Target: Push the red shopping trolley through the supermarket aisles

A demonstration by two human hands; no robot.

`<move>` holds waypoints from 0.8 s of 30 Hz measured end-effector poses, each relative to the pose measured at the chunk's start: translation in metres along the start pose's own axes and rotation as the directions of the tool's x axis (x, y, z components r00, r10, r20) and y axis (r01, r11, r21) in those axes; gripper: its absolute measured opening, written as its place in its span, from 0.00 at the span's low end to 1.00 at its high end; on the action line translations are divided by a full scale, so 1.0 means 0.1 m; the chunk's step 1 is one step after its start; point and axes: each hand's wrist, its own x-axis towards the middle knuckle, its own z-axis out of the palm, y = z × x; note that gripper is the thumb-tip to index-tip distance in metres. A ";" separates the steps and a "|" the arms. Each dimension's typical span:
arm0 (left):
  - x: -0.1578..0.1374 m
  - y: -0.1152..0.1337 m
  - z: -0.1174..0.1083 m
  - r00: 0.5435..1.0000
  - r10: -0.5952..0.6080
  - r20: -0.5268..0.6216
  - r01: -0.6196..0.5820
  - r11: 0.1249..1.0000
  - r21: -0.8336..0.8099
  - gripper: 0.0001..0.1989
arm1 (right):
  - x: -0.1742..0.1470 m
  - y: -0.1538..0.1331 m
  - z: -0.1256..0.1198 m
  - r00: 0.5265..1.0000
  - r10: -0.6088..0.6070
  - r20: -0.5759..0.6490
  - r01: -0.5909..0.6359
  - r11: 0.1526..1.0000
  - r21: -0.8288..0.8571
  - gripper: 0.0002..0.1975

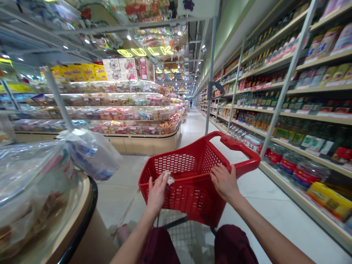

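Note:
A red plastic shopping cart [203,200] stands sideways in front of me, its perforated basket showing no goods inside. My left hand [156,193] is at the near rim toward the left end, closed on a crumpled white tissue or cloth [170,179] that presses against the rim. Over the same rim, nearer the handle [244,154], my right hand [226,182] grips the basket edge with its fingers curled on top. The undersides of both hands are hidden.
Shelves [302,146] of bottles and jars line the right side. A curved bulk display [132,126] stands ahead on the left. Close by at left is a rounded counter [85,205] with a plastic bag roll [90,152]. A pole [211,73] rises behind the cart; tiled aisle runs ahead.

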 end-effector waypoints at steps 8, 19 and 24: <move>0.21 0.58 -0.01 0.989 0.144 0.043 -0.139 0.986 -0.094 0.28 | 0.00 -0.10 0.00 1.000 0.011 -0.012 -0.010 0.999 0.050 0.15; 0.48 1.07 -0.09 0.988 -0.105 0.110 0.150 0.573 -0.805 0.19 | -0.10 -0.15 0.08 0.997 0.021 -0.073 0.006 0.937 0.350 0.19; 0.60 1.73 -0.30 0.904 -0.073 0.420 0.379 -0.315 -0.870 0.27 | -0.21 -0.35 0.24 0.973 0.213 -0.095 -0.099 0.746 0.658 0.26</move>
